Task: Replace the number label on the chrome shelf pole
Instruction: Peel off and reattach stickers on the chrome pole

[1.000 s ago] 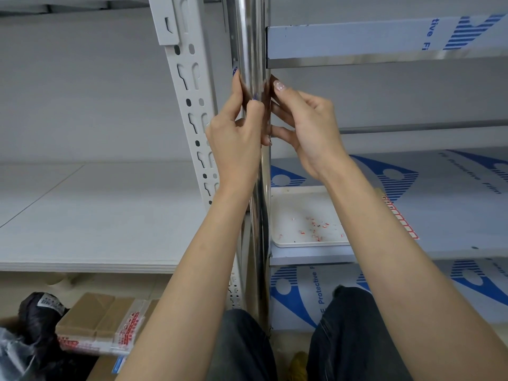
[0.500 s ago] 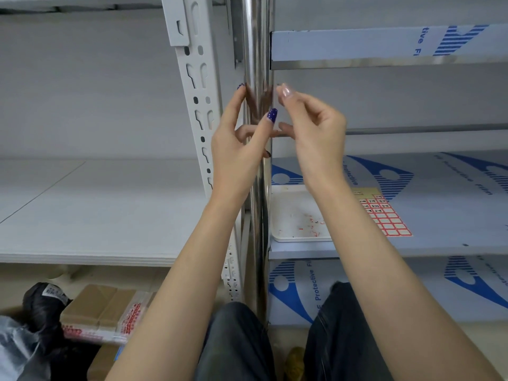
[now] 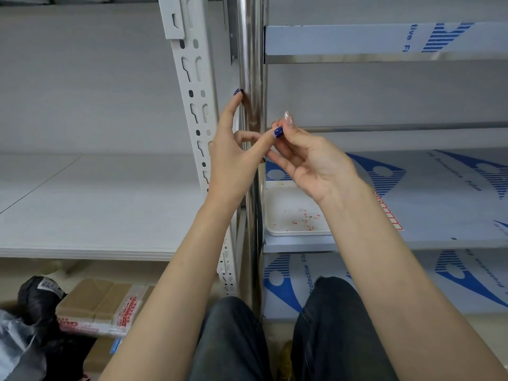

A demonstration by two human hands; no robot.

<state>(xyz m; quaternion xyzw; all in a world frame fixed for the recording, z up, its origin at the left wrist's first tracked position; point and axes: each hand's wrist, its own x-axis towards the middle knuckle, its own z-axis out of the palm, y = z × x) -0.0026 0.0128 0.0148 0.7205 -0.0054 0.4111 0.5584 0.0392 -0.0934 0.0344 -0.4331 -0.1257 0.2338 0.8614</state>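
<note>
Before white shelving, kept left hand open, forefinger on chrome pole; drew right hand away from pole, fingers curled, hold unclear.

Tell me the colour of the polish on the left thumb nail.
Dark blue on the left thumb nail, clearest in the head view.

Glossy chrome pole, matt white upright

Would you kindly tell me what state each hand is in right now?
Left hand: open, index fingertip touching the chrome pole.
Right hand: fingers curled in a pinch; whether it holds anything cannot be told.
</note>
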